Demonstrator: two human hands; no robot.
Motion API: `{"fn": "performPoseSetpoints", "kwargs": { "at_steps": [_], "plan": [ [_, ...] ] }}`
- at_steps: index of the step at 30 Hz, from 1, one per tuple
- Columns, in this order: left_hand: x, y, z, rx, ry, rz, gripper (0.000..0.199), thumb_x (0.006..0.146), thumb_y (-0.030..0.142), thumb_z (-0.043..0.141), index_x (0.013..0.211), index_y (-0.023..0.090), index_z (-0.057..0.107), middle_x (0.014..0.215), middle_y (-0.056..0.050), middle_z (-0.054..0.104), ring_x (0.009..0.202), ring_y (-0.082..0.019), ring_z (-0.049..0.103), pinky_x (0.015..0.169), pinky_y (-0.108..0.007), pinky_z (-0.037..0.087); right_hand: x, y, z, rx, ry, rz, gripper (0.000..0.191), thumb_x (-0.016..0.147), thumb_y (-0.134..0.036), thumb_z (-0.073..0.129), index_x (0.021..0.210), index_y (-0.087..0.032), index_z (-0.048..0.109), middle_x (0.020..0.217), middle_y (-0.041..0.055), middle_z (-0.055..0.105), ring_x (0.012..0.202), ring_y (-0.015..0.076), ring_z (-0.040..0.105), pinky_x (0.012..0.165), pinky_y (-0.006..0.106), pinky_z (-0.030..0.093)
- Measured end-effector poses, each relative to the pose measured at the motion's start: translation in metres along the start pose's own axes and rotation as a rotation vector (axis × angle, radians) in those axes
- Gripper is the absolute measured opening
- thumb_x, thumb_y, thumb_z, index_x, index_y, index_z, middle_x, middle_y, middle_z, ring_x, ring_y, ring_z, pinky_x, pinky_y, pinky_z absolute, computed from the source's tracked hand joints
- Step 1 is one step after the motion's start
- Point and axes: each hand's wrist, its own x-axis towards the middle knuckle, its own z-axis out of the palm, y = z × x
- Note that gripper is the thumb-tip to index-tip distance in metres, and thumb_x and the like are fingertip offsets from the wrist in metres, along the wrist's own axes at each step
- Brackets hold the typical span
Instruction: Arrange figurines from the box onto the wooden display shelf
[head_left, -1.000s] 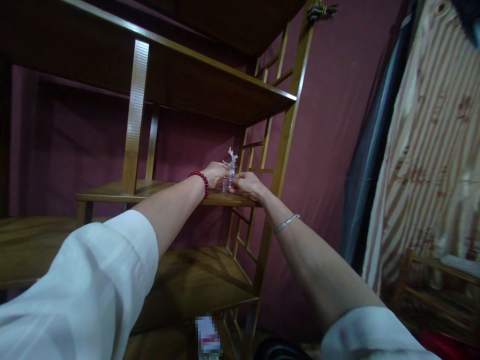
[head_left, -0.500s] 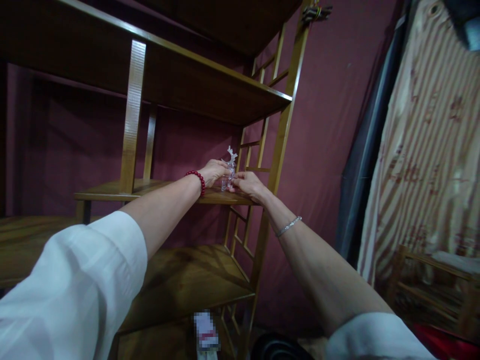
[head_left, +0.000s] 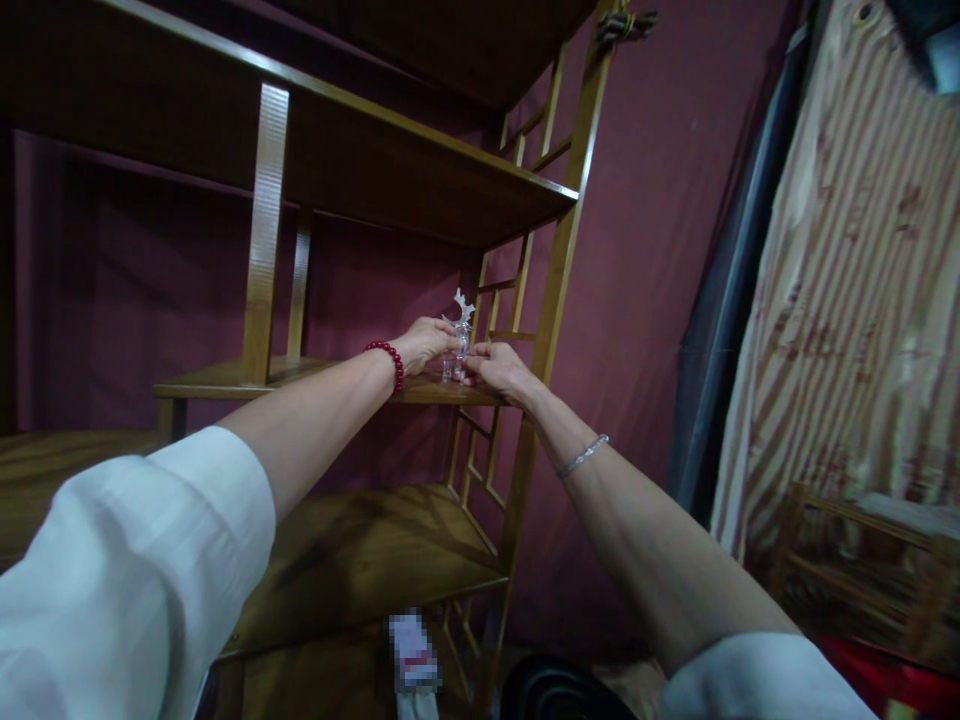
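A small clear deer figurine (head_left: 460, 340) with branching antlers stands upright at the right end of a wooden shelf (head_left: 337, 383). My left hand (head_left: 425, 343), with a red bead bracelet at its wrist, grips the figurine's upper body from the left. From the right, my right hand (head_left: 499, 368) has its fingers closed on the figurine's lower part, near the shelf surface. A silver bracelet (head_left: 585, 455) circles my right wrist. Fingers cover part of the figurine's body.
A wooden upright (head_left: 264, 230) divides the shelving on the left, and a lattice side panel (head_left: 510, 290) closes its right end. A striped curtain (head_left: 847, 280) hangs at the right above a small wooden rack (head_left: 862, 560). A blurred box (head_left: 414, 655) and a black coiled item (head_left: 559, 690) are below.
Both hands stay on the figurine in nearly the same place. The whole view has shifted slightly; the figurine shows no clear movement on the shelf.
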Motion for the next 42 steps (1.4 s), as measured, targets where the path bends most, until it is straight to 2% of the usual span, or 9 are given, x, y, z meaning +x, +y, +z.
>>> {"fn": "performPoseSetpoints", "kwargs": {
  "at_steps": [9,16,21,28,36,42],
  "plan": [
    [-0.008,0.001,-0.005,-0.042,-0.010,-0.021,0.018,0.061,-0.003,0.063,0.059,0.012,0.053,0.055,0.001,0.054,0.053,-0.008,0.053,0.062,-0.027,0.048,-0.008,-0.003,0.006,-0.068,0.013,-0.007,0.016,0.078,-0.013,0.052,0.062,-0.013,0.055,0.053,-0.0008,0.062,0.039,0.0040,0.048,0.041,0.012,0.039],
    [-0.012,0.002,-0.009,-0.033,-0.016,-0.036,0.018,0.059,-0.002,0.065,0.060,0.012,0.055,0.056,0.001,0.054,0.058,-0.009,0.054,0.066,-0.027,0.049,-0.009,0.000,0.006,-0.085,0.029,-0.019,0.011,0.075,-0.017,0.057,0.065,-0.013,0.057,0.056,0.0000,0.064,0.042,0.0044,0.049,0.042,0.013,0.038],
    [-0.016,0.003,-0.011,-0.016,-0.020,-0.026,0.017,0.059,-0.002,0.066,0.061,0.011,0.054,0.057,0.000,0.055,0.057,-0.009,0.054,0.065,-0.027,0.048,-0.006,0.005,0.005,-0.054,0.015,-0.016,0.009,0.075,-0.014,0.056,0.066,-0.013,0.057,0.056,-0.0005,0.063,0.045,0.0048,0.051,0.047,0.013,0.042],
    [-0.018,0.004,-0.010,0.002,-0.002,-0.022,0.018,0.058,-0.001,0.068,0.059,0.011,0.054,0.056,0.001,0.055,0.055,-0.009,0.053,0.064,-0.027,0.046,-0.004,0.007,0.005,-0.053,0.005,-0.028,0.009,0.073,-0.013,0.058,0.064,-0.013,0.057,0.053,-0.0014,0.062,0.045,0.0049,0.051,0.047,0.012,0.041],
    [-0.018,0.003,-0.011,0.061,0.000,-0.004,0.015,0.061,0.000,0.064,0.062,0.012,0.055,0.054,0.000,0.055,0.052,-0.009,0.053,0.063,-0.028,0.046,-0.013,-0.002,0.007,0.004,0.001,-0.009,0.014,0.076,-0.009,0.055,0.063,-0.013,0.057,0.050,-0.0024,0.060,0.043,0.0044,0.051,0.045,0.012,0.041],
    [-0.018,0.004,-0.010,0.037,-0.046,-0.019,0.015,0.064,-0.003,0.058,0.062,0.012,0.053,0.051,0.000,0.054,0.052,-0.010,0.054,0.062,-0.029,0.048,-0.018,-0.006,0.009,0.023,0.008,0.007,0.017,0.077,-0.009,0.054,0.060,-0.013,0.056,0.050,-0.0024,0.060,0.043,0.0042,0.051,0.046,0.012,0.041]
  ]
}}
